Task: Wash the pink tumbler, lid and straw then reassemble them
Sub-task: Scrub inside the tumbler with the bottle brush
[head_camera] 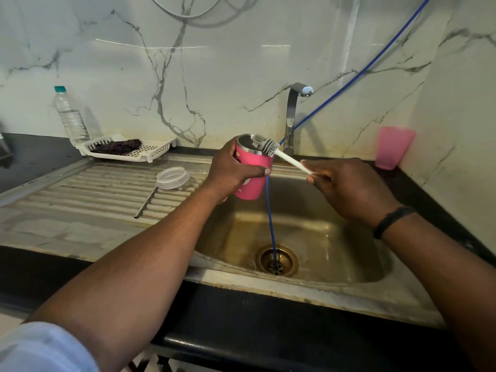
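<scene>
Over the sink [349, 275], the left hand [230, 173] grips one pink tumbler [251, 170]; the right hand [346, 186] pinches one brush [271, 149], bristles at the tumbler's rim. One lid [172, 178] and one straw [146, 202] lie on the drainboard [88, 194]; one pink cup [393, 147] stands well apart

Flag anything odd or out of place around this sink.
A blue hose hangs from above the tap straight into the sink's drain, behind the tumbler. Nothing spilled or damaged.

Left hand [233, 170] gripping pink tumbler [251, 181], right hand [346, 186] holding brush [271, 149] at rim
</scene>
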